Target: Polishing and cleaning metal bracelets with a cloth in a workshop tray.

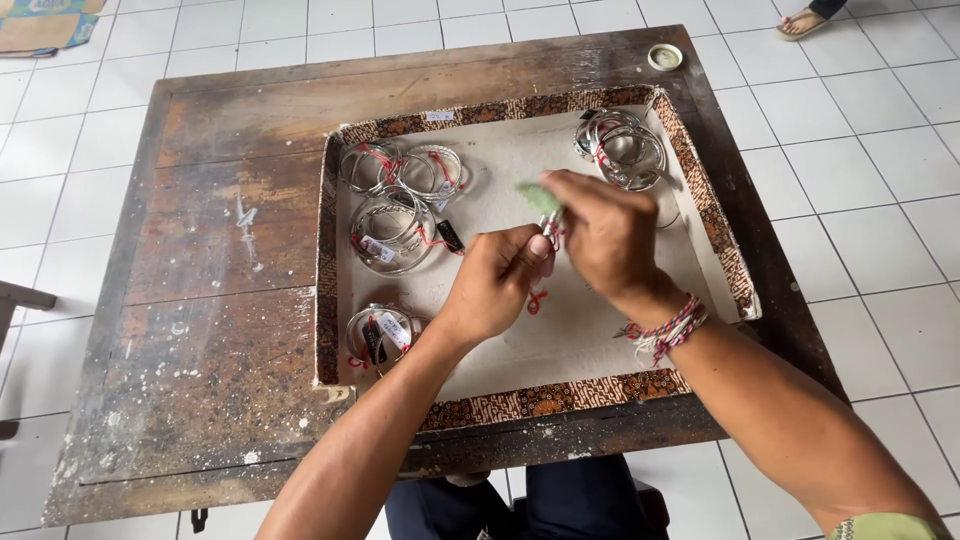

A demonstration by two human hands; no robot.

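Around both hands (555, 255), bangle bundles (392, 228) crowd the tray (520, 402).

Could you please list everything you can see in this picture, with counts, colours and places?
wooden table: one, worn brown, on white tiles
tray: one, batik-patterned rim, pale lining, on the table
bangle bundles: four, silver with red ties and tags, in the tray's corners
small lid: one, white, far right table corner
cardboard: one, brown, floor top left
sandalled foot: another person's, top right
left hand: pinching a small silver piece
right hand: rubbing it with a green cloth; braided wristband
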